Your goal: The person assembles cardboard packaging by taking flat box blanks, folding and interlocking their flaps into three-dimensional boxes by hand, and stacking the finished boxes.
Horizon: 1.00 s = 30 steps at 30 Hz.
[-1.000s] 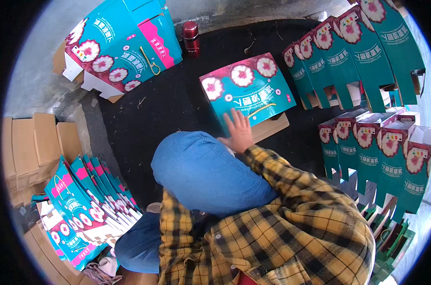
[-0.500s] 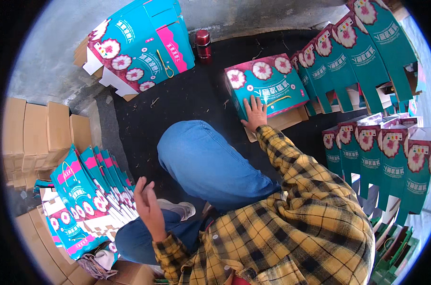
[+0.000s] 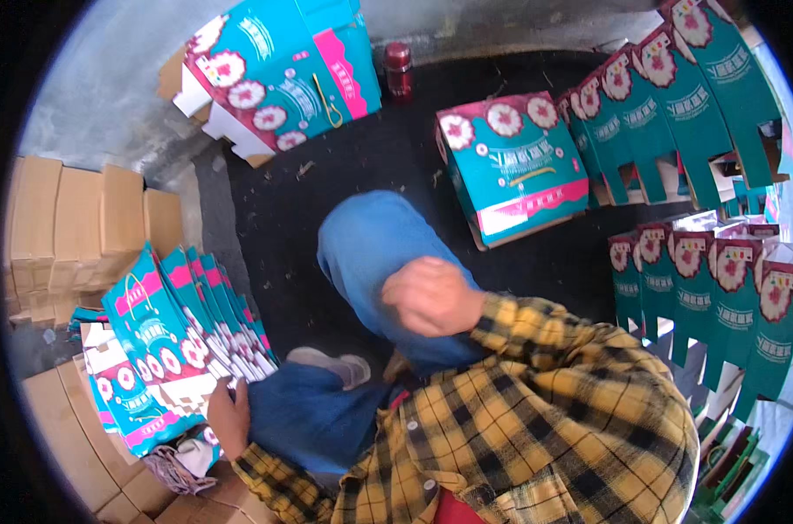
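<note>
Left hand point(image 3: 228, 417) at the near side of the stack of teal cartons point(image 3: 156, 332), beyond the black mat's point(image 3: 361, 148) left edge; fingers slightly bent, hold on a carton not discernible. Right hand point(image 3: 431, 295) above the bent knee point(image 3: 361, 231), blurred, fingers curled, degree of closure unclear, nothing visible in it. Single teal carton point(image 3: 505, 196) on mat, toward right edge; red flask point(image 3: 398, 72) near far edge.
</note>
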Each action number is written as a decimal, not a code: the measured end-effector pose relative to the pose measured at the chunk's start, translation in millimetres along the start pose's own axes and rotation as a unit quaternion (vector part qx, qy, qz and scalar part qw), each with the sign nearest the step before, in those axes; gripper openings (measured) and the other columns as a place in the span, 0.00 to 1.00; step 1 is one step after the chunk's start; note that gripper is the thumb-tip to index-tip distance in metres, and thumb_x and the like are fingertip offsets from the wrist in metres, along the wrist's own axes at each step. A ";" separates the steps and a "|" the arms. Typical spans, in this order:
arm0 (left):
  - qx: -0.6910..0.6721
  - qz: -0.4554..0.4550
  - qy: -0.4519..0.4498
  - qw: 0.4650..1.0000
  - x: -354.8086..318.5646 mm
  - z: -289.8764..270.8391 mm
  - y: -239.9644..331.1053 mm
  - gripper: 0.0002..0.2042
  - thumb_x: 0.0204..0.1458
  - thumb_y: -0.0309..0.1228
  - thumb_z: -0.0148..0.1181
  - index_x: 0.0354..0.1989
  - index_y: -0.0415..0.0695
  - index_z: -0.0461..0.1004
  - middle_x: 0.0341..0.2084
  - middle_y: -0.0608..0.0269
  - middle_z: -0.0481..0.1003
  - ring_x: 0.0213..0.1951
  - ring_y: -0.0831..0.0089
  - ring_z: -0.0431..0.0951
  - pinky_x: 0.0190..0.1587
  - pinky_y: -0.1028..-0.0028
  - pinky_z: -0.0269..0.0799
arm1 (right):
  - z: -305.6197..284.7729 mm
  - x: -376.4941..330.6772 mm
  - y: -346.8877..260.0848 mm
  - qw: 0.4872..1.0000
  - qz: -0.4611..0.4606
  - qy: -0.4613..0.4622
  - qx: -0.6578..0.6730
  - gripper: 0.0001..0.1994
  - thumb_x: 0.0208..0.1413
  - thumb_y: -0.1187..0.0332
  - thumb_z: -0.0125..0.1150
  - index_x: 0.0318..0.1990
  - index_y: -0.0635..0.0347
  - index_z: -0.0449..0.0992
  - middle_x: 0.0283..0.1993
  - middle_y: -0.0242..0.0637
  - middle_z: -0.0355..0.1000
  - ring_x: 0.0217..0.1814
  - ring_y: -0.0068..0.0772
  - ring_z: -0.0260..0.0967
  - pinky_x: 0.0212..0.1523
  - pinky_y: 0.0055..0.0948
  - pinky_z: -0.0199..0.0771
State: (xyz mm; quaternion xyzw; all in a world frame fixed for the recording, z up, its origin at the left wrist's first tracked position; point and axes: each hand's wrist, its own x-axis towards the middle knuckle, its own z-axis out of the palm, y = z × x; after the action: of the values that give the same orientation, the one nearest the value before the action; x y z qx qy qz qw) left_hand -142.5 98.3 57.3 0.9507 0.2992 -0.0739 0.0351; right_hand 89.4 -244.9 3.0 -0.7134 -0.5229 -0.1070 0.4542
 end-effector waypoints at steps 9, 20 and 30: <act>-0.012 -0.057 -0.050 0.997 6.1 7.3 -7.5 0.17 0.53 0.41 0.59 0.44 0.41 0.75 0.22 0.46 0.76 0.29 0.48 0.78 0.34 0.57 0.71 | 30.6 7.5 5.6 1.000 0.021 0.009 -0.010 0.09 0.45 0.73 0.61 0.36 0.56 0.73 0.38 0.33 0.71 0.36 0.34 0.69 0.36 0.32 0.67; -0.151 -0.012 -0.056 0.987 1.7 7.2 -10.6 0.26 0.49 0.43 0.64 0.52 0.39 0.72 0.41 0.46 0.77 0.41 0.53 0.79 0.44 0.61 0.73 | 44.2 19.7 14.7 0.998 0.010 -0.023 -0.065 0.11 0.44 0.73 0.61 0.37 0.58 0.74 0.39 0.36 0.72 0.37 0.38 0.69 0.38 0.35 0.67; -0.198 0.190 0.049 0.960 44.0 -2.4 18.1 0.21 0.55 0.41 0.58 0.49 0.38 0.71 0.44 0.48 0.75 0.46 0.53 0.76 0.47 0.60 0.72 | 94.5 97.3 2.4 0.966 0.004 -0.260 -0.007 0.06 0.49 0.75 0.55 0.36 0.60 0.72 0.34 0.43 0.71 0.34 0.48 0.72 0.34 0.43 0.72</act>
State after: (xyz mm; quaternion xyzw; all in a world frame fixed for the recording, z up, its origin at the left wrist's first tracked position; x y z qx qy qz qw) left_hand -96.2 108.6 53.0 0.9664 0.1234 0.0412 0.2218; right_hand 102.9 -110.0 9.5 -0.7216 -0.6195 0.0799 0.2984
